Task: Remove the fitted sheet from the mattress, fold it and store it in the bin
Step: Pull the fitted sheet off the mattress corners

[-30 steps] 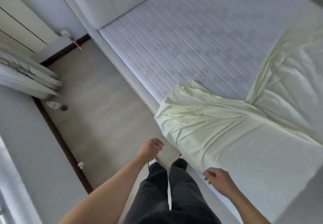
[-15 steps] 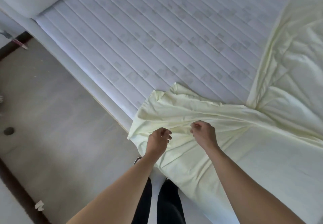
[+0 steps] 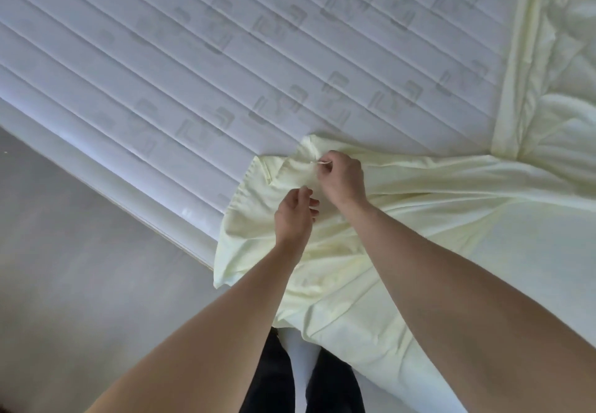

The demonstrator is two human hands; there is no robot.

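The pale yellow fitted sheet [image 3: 435, 219] lies partly peeled back over the white quilted mattress [image 3: 193, 57], whose upper left part is bare. A loose corner of the sheet is bunched near the mattress's near edge. My right hand [image 3: 342, 177] pinches the sheet's folded corner at a small white tag. Just below it, my left hand [image 3: 295, 215] has its fingers curled into the sheet's fabric. More sheet stays draped over the right side of the bed. No bin is in view.
Grey floor [image 3: 80, 267] runs along the left of the bed. The mattress's side edge [image 3: 135, 199] slants from upper left down to the middle. My dark trouser legs [image 3: 274, 380] stand against the bed at the bottom.
Both hands rose from beside my legs onto the sheet and moved up to its bunched corner. The view has closed in on the bed.
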